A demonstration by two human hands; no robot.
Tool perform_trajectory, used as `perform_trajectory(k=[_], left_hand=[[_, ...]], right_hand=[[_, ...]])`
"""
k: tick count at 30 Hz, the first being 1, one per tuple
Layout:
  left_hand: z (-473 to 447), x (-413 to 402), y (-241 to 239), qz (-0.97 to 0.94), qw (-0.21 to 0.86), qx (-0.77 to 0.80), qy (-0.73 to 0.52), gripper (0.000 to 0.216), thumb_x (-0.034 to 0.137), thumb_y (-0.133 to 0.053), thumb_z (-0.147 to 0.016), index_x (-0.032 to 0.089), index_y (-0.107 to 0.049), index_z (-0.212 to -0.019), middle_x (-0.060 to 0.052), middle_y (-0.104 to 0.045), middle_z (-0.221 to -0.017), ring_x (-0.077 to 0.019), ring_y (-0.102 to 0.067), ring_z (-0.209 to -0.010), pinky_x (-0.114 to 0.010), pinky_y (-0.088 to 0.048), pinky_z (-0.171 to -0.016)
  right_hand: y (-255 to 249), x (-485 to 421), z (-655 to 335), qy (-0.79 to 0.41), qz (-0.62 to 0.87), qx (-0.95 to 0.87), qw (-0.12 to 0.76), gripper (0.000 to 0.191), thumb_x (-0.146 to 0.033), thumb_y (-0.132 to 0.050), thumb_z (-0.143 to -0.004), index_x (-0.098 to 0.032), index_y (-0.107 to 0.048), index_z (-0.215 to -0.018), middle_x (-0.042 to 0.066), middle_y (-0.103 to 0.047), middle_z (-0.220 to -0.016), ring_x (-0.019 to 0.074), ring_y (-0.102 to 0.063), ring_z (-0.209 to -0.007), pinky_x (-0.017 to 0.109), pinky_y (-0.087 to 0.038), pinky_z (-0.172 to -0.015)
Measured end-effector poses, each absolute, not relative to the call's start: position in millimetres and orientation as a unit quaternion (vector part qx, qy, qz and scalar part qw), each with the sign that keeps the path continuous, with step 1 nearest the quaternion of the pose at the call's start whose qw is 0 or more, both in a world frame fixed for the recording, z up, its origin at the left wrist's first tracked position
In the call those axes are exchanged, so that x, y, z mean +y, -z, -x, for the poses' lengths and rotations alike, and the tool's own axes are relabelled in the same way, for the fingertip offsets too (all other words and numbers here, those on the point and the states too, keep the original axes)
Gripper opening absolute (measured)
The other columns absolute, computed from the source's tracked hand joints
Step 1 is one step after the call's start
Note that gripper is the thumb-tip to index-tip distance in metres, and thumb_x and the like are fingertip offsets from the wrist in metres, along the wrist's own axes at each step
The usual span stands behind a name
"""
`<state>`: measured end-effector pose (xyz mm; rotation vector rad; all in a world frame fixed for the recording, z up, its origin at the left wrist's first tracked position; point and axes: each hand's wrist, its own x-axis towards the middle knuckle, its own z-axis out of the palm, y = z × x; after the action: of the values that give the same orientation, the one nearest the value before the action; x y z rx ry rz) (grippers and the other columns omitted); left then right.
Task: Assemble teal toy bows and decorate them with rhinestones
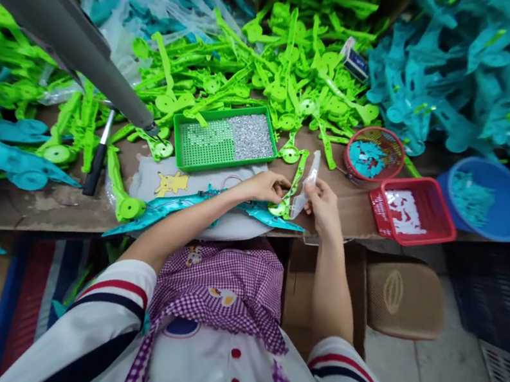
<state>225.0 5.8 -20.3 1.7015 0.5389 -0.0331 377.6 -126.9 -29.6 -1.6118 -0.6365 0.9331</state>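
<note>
Left hand pinches a flat bright-green plastic strip upright over the counter edge | right hand pinches a translucent white plastic piece against it, likely to line both up | green mesh tray just beyond.

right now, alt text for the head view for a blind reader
Over a table, the left hand grips a green part, the right hand a clear piece. A green tray, a green heap and a teal heap of parts lie beyond.
</note>
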Motion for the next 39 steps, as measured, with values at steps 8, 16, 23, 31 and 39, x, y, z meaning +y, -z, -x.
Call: perform_trajectory(k=[8,16,23,31,39], left_hand=[[-223.9,4.4,18.2,-0.755,0.609,0.241,0.016,0.059,0.006,-0.068,-0.066,0.006,-0.065,-0.126,-0.002,-0.068,-0.081,-0.013,-0.061,-0.07,-0.026,-0.048,-0.068],[-223.7,2.0,12.8,-0.778,0.577,0.247,0.018,0.059,0.008,-0.068,-0.067,0.009,-0.066,-0.126,-0.005,-0.073,-0.086,-0.0162,-0.065,-0.075,-0.028,-0.05,-0.071],[-223.3,1.9,10.7,-0.793,0.558,0.244,0.033,0.061,0.007,-0.066,-0.067,0.01,-0.066,-0.128,-0.006,-0.075,-0.089,-0.0171,-0.067,-0.079,-0.028,-0.049,-0.074],[-222.9,1.5,8.5,-0.782,0.571,0.246,0.039,0.069,0.008,-0.068,-0.067,0.013,-0.061,-0.136,-0.004,-0.074,-0.089,-0.0159,-0.066,-0.076,-0.027,-0.05,-0.07],[-221.9,3.3,4.0,-0.782,0.574,0.238,0.055,0.075,0.009,-0.067,-0.069,0.015,-0.056,-0.143,-0.005,-0.074,-0.093,-0.0176,-0.067,-0.08,-0.028,-0.05,-0.074]], right_hand=[[28.8,-118.8,-378.3,-0.407,0.679,-0.29,0.538,0.059,-0.065,-0.075,-0.071,-0.021,-0.061,-0.108,-0.005,-0.057,-0.064,0.007,-0.04,-0.04,0.024,-0.029,-0.034],[30.1,-117.4,-381.8,-0.382,0.744,-0.308,0.452,0.05,-0.061,-0.073,-0.075,-0.021,-0.057,-0.101,-0.005,-0.056,-0.056,0.011,-0.045,-0.038,0.026,-0.034,-0.036],[31.7,-123.2,-382.4,-0.278,0.803,-0.376,0.37,0.059,-0.062,-0.067,-0.079,-0.02,-0.06,-0.119,0.004,-0.069,-0.078,0.0198,-0.063,-0.062,0.035,-0.05,-0.06],[24.7,-128.1,-369.9,-0.235,0.819,-0.37,0.37,0.063,-0.061,-0.058,-0.087,-0.021,-0.059,-0.137,0.008,-0.074,-0.092,0.0236,-0.066,-0.077,0.04,-0.053,-0.076],[16.3,-117.4,-391.1,-0.229,0.822,-0.386,0.35,0.052,-0.062,-0.052,-0.09,-0.018,-0.074,-0.107,0.013,-0.076,-0.103,0.0277,-0.069,-0.09,0.042,-0.053,-0.083]])
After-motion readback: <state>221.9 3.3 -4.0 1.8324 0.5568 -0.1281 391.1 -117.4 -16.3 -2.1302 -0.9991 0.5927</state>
